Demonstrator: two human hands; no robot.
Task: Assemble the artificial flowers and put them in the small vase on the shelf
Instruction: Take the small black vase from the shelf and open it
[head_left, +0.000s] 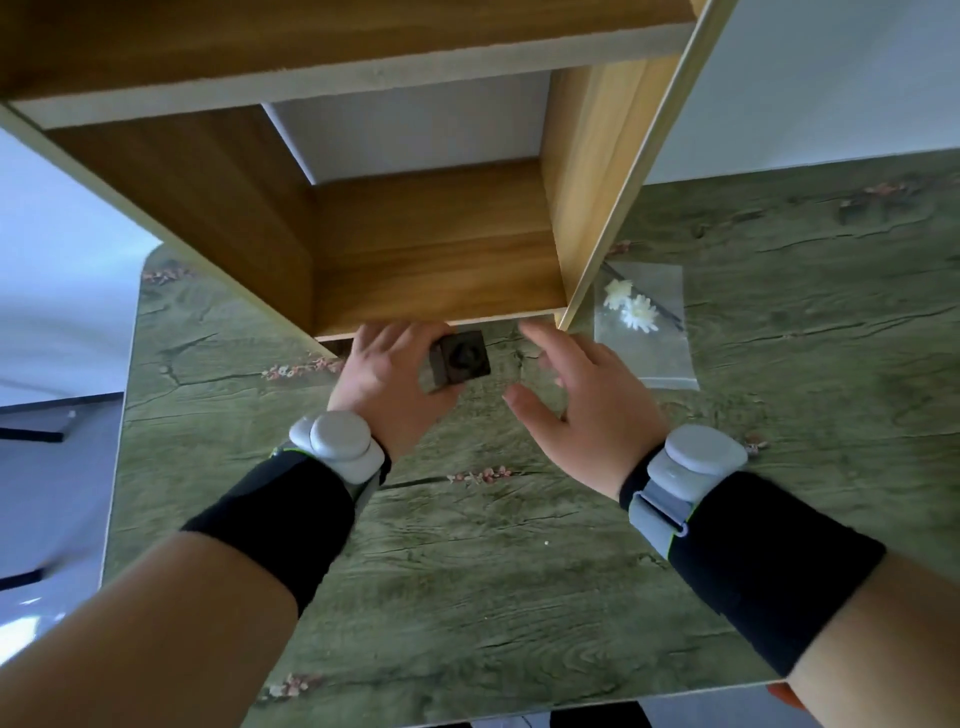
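Observation:
My left hand (387, 374) grips a small dark square vase (460, 359), seen from above, just in front of the wooden shelf's (436, 249) lower compartment. My right hand (576, 395) hovers close to the vase's right side with fingers spread, holding nothing. A clear plastic bag (657, 353) lies flat on the table to the right of the shelf's side panel; inside it are two white artificial daisy heads (631, 306) and dark thin stems.
The green wood-print table (519, 571) carries the shelf at its far side. The lower shelf compartment holds nothing. An upper shelf board (311, 73) overhangs it. The table's left edge drops to a grey floor.

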